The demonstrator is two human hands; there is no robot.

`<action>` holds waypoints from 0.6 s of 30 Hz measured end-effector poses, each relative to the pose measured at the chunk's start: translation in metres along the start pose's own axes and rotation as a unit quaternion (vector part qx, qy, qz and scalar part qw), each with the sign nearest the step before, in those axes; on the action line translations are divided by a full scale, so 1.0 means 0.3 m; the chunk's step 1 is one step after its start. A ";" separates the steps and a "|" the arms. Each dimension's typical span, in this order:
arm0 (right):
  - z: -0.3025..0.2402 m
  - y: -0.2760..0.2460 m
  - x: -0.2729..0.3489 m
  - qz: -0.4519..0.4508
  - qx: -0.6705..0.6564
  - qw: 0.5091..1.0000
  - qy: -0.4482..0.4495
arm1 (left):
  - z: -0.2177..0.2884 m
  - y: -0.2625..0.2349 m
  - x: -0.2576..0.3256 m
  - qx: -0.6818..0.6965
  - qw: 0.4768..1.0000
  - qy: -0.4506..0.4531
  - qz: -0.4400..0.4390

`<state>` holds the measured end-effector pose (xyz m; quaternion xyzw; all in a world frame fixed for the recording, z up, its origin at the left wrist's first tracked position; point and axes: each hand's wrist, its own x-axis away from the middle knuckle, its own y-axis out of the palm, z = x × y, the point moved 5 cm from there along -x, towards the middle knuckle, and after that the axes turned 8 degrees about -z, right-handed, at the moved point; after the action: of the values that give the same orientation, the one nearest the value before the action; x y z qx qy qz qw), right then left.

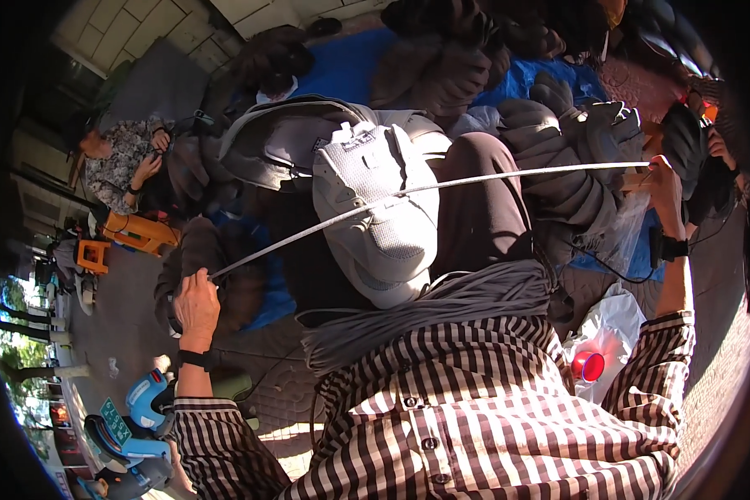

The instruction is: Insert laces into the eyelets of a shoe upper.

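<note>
A pale grey mesh sneaker (pixel 373 200) rests on my lap, its toe toward me. A long light grey shoelace (pixel 333 218) runs taut across the sneaker from one hand to the other. At the left, my left hand (pixel 197 307) is closed on one end of the lace. My right hand (pixel 666 198), raised farther out at the right, pinches the other end. Across my lap lies a thick bundle of grey laces (pixel 475 302). Behind the sneaker is another grey shoe (pixel 258 142), its opening showing.
Dark shoes in nested rows (pixel 550 158) lie on blue plastic sheeting (pixel 342 62). A red cup (pixel 588 366) sits on a white plastic bag (pixel 617 321). At the left, a person in a patterned shirt (pixel 121 158) sits near an orange stool (pixel 137 233). Another person's hand (pixel 718 146) shows at far right.
</note>
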<state>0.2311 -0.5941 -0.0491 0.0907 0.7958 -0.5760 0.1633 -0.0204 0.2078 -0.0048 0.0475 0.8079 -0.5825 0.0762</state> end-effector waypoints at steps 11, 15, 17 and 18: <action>0.225 -0.051 0.040 0.105 -0.185 0.971 0.107 | -0.295 0.225 0.297 -0.011 0.968 -0.204 -0.143; 0.050 -0.055 0.068 0.161 -0.456 0.869 0.104 | -0.365 0.320 0.388 0.011 0.961 -0.229 -0.156; -0.262 -0.069 0.099 0.167 -0.520 0.837 0.027 | -0.369 0.369 0.437 0.012 0.958 -0.243 -0.154; -0.415 -0.071 0.125 0.125 -0.552 0.824 0.001 | -0.374 0.385 0.440 0.016 0.956 -0.252 -0.151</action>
<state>0.1698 -0.4847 -0.0087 0.0845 0.9630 -0.0150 0.2554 -0.1389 0.3494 -0.1015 -0.2216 0.7508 -0.5933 0.1875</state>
